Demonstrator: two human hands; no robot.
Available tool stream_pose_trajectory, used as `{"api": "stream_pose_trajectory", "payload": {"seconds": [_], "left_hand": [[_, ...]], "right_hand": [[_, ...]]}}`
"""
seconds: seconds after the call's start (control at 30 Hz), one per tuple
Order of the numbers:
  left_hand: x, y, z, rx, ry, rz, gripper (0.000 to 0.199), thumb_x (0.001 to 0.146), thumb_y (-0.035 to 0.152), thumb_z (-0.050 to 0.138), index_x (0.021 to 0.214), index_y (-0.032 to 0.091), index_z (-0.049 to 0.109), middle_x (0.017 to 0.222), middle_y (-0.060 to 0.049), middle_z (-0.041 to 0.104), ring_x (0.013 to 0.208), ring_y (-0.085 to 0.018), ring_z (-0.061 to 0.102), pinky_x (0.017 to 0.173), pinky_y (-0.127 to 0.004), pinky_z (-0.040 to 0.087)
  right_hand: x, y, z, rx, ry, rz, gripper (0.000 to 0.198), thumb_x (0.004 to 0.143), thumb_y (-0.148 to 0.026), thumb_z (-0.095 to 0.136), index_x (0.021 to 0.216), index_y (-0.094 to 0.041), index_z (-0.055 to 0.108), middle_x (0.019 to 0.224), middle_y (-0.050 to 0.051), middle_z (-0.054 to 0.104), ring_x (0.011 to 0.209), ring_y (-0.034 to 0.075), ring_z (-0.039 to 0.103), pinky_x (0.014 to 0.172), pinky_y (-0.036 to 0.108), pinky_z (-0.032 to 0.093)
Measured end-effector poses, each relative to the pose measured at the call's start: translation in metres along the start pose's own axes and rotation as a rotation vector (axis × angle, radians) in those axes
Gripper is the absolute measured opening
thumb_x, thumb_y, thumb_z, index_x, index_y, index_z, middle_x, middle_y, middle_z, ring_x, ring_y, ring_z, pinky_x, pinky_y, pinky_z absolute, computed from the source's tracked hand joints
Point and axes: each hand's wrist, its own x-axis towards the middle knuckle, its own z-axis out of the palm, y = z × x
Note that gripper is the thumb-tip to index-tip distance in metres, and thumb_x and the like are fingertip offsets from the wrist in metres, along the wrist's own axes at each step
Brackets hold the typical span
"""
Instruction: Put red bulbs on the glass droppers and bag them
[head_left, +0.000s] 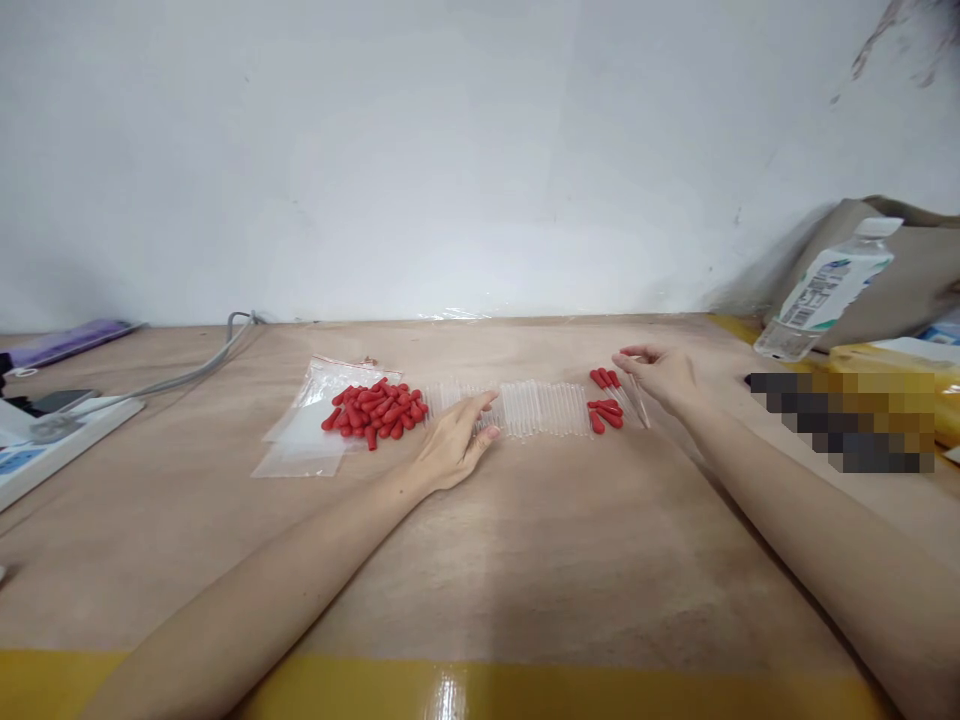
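Observation:
My left hand (456,440) rests over a row of clear glass dropper tubes (544,408), its fingers stretched out and the thumb apart, holding nothing. At the row's right end, my right hand (660,375) pinches a dropper (639,400) near its red bulb, the clear tube slanting down to the table. Just left of it lie several red-bulbed droppers (609,378), some with bulbs toward the wall and others with bulbs toward me. A heap of loose red rubber bulbs (379,408) sits left of my left hand, partly on clear plastic bags (300,440).
On the right stand a plastic bottle (829,285), a grey bag (900,270) and a yellow package (892,365), with a pixelated dark patch in front. To the left are a white power strip (82,430), a grey cable (187,375) and a purple item (71,342). A wall closes the back.

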Motion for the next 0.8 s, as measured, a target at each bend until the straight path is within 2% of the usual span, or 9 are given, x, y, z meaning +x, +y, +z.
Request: {"api": "stream_pose_trajectory", "payload": {"seconds": [0.13,0.3,0.47,0.6,0.67,0.77,0.8], "left_hand": [[0.0,0.0,0.0,0.006,-0.008,0.0,0.041,0.091,0.033,0.037,0.13,0.02,0.032,0.111,-0.01,0.055,0.1,-0.02,0.054,0.085,-0.036,0.045],[0.0,0.001,-0.001,0.014,-0.013,0.0,0.04,0.09,0.033,0.037,0.127,0.018,0.035,0.111,-0.01,0.056,0.1,-0.02,0.054,0.086,-0.036,0.044],[0.0,0.001,-0.001,0.056,-0.006,-0.004,0.038,0.09,0.033,0.037,0.125,0.018,0.038,0.111,-0.009,0.057,0.104,-0.022,0.052,0.09,-0.038,0.041],[0.0,0.001,-0.001,0.068,-0.001,0.003,0.037,0.09,0.034,0.037,0.124,0.018,0.04,0.11,-0.009,0.058,0.104,-0.021,0.052,0.09,-0.038,0.04],[0.0,0.002,-0.001,0.072,0.004,0.008,0.036,0.09,0.034,0.037,0.123,0.018,0.04,0.11,-0.008,0.058,0.104,-0.021,0.052,0.09,-0.038,0.04],[0.001,0.004,-0.002,0.093,0.008,0.004,0.034,0.09,0.033,0.037,0.12,0.018,0.043,0.108,-0.008,0.058,0.101,-0.021,0.052,0.089,-0.037,0.04],[0.001,0.005,-0.003,0.101,0.008,0.003,0.033,0.09,0.033,0.038,0.118,0.017,0.045,0.108,-0.008,0.058,0.1,-0.021,0.052,0.089,-0.037,0.04]], "right_hand": [[-0.001,0.009,0.013,-0.159,0.045,-0.037,0.038,0.061,-0.042,0.066,0.087,-0.015,0.069,0.06,0.001,0.058,0.058,0.015,0.054,0.059,0.028,0.041],[-0.002,0.012,0.013,-0.301,0.013,-0.034,0.046,0.063,-0.046,0.064,0.094,-0.012,0.068,0.068,0.005,0.061,0.066,0.018,0.057,0.065,0.03,0.042],[-0.003,0.013,0.011,-0.344,0.016,0.009,0.042,0.066,-0.047,0.059,0.09,-0.013,0.067,0.07,0.005,0.061,0.064,0.017,0.055,0.063,0.029,0.041],[-0.006,0.005,0.004,-0.308,0.032,-0.003,0.04,0.064,-0.049,0.061,0.084,-0.015,0.065,0.064,0.002,0.057,0.058,0.014,0.051,0.054,0.026,0.037],[-0.008,-0.004,-0.004,-0.289,-0.118,-0.086,0.036,0.062,-0.05,0.063,0.077,-0.016,0.064,0.057,-0.002,0.05,0.052,0.011,0.045,0.05,0.024,0.033],[-0.012,-0.019,-0.015,-0.342,-0.52,-0.221,0.034,0.056,-0.05,0.068,0.065,-0.017,0.062,0.05,-0.005,0.042,0.048,0.008,0.037,0.047,0.023,0.027],[-0.013,-0.023,-0.017,-0.38,-0.614,-0.242,0.035,0.054,-0.05,0.069,0.063,-0.018,0.062,0.05,-0.005,0.043,0.048,0.008,0.037,0.047,0.023,0.027]]}}
